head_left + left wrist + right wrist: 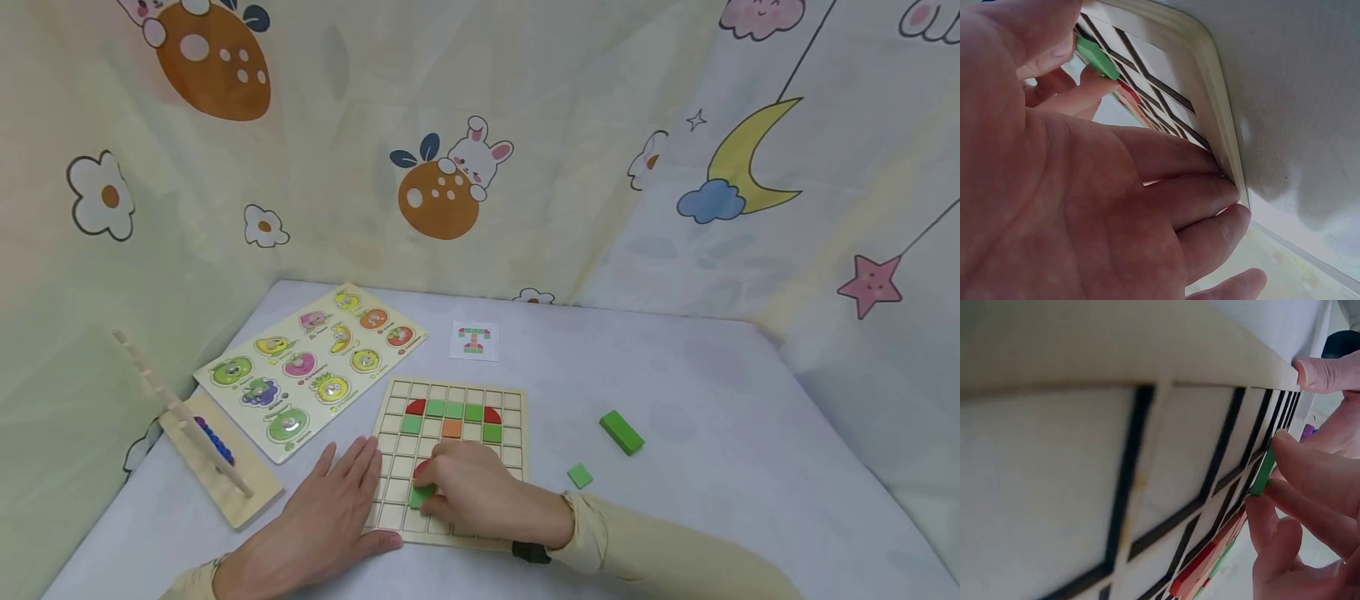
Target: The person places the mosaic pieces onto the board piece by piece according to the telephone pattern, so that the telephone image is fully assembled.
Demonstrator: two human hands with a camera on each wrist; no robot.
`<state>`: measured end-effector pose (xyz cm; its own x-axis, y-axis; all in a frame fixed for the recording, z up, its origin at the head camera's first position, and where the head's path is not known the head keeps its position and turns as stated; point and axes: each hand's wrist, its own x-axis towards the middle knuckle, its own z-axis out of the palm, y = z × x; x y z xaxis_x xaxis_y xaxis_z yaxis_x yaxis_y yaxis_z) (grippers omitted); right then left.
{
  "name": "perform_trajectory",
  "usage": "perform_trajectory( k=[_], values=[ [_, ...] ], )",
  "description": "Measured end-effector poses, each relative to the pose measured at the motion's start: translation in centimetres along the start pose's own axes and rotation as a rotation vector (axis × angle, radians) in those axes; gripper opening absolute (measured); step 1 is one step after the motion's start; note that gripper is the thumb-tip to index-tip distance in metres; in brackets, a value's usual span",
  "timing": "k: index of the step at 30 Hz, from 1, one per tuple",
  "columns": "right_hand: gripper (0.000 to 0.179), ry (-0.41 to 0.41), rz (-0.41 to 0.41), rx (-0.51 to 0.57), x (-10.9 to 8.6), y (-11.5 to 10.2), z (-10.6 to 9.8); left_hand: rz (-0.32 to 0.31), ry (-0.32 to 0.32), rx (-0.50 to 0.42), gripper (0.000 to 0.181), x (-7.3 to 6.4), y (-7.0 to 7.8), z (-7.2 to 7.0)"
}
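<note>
A wooden grid board [393,467] lies on the table with green square tiles, red rounded tiles and an orange tile [452,428] in its upper cells. My right hand [487,496] reaches over the lower part of the board. Between its thumb and fingertips it pinches a green square tile [1264,470], set at a lower cell just below a red tile [422,469]. Straight fingers of my left hand [322,508] rest along the board's left edge, and its thumb touches the near edge. Some middle cells are hidden under my right hand.
Right of the board lie a loose green tile [580,476] and a longer green block [622,432]. Behind it is a small pattern card [474,341]. A fruit picture board [303,408] and a wooden stand with pegs [243,508] and blue beads occupy the left.
</note>
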<state>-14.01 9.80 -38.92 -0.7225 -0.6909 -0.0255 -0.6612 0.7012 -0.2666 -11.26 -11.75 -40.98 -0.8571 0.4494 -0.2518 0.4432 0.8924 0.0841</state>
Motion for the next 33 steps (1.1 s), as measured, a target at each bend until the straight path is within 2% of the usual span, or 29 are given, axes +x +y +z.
perform_trajectory(
  k=[4,11,22,33],
  values=[
    [0.025,-0.013,-0.001,0.003,0.3,0.2,0.1,0.005,-0.001,0.006,0.107,0.0,-0.1,-0.1],
    [0.021,0.013,-0.006,-0.074,1.1,0.2,0.2,0.003,0.003,0.015,0.108,0.1,-0.1,-0.3],
    [0.029,-0.028,0.053,0.038,1.3,0.4,0.3,0.001,-0.004,-0.01,0.108,0.0,-0.1,-0.2],
    [0.029,-0.039,0.065,0.049,1.0,0.3,0.2,0.009,0.004,-0.013,0.108,0.0,-0.1,-0.2]
  ],
)
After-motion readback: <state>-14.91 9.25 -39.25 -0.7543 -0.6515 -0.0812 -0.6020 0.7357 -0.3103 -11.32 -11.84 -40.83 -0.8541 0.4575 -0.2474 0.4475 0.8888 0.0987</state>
